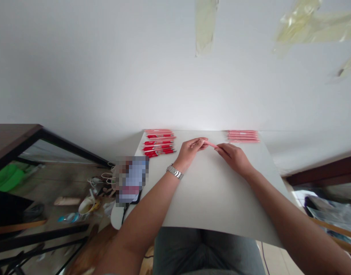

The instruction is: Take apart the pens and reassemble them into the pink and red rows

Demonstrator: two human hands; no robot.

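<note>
Over the far middle of a white table (209,191), both my hands hold one pink pen (212,144) between them. My left hand (190,149), with a metal watch on its wrist, pinches the pen's left end. My right hand (232,156) has its fingers closed on the right end. A pile of several red and pink pens (159,143) lies at the table's far left, close to my left hand. A neat row of pink pens (243,136) lies at the far right by the wall.
A white wall rises right behind the table. A blurred-out object (131,179) sits at the table's left edge. Left of the table are a dark wooden cabinet (17,141) and floor clutter with cables and shoes. My lap shows below the near edge.
</note>
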